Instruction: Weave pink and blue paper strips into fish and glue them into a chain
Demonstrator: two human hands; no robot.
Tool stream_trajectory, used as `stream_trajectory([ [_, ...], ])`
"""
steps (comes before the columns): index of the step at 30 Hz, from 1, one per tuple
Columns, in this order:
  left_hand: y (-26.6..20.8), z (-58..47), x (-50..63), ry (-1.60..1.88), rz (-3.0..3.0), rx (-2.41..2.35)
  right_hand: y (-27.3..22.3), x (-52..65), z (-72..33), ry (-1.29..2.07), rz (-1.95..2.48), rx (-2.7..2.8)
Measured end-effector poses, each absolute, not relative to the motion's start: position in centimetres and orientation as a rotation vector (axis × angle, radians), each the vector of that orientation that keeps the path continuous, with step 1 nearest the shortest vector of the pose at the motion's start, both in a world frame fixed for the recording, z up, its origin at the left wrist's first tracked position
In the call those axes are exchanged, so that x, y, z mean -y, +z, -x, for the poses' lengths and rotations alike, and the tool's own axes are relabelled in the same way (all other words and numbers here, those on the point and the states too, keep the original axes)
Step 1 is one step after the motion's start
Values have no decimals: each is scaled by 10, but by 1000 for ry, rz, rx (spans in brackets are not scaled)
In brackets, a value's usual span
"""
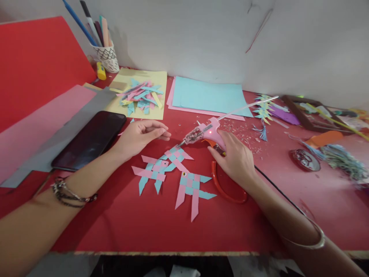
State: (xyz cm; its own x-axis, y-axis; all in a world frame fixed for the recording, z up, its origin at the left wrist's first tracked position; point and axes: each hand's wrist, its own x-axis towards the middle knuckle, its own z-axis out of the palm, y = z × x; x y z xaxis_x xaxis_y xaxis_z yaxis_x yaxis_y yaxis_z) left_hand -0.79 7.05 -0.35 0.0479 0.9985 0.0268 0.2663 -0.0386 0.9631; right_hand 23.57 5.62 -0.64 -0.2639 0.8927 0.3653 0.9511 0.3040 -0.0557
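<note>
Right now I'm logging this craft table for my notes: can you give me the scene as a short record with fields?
Surface: red table
Right hand: gripping pink glue gun, nozzle down at the woven paper fish
Left hand: empty, fingers loosely curled, hovering near the fish
Other fish: two more, pink and blue
Left side: black phone
Back: paper strips on yellow sheet, blue sheets, pen cup

- Three woven paper fish (173, 173) lie at frame centre on the bench (138, 227).
- Glue gun (206, 132) just behind them, under the right hand (235, 159).
- Phone (90, 140) at left; pen cup (107, 57) upper left; paper sheets (207, 96) at upper centre.
</note>
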Motion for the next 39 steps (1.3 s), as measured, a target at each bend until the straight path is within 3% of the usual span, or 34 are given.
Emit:
stream_trajectory([
  [39, -4, 9, -70, 1009, -1535, -1380, -6, -57, -236, -231, 1673, 2239],
])
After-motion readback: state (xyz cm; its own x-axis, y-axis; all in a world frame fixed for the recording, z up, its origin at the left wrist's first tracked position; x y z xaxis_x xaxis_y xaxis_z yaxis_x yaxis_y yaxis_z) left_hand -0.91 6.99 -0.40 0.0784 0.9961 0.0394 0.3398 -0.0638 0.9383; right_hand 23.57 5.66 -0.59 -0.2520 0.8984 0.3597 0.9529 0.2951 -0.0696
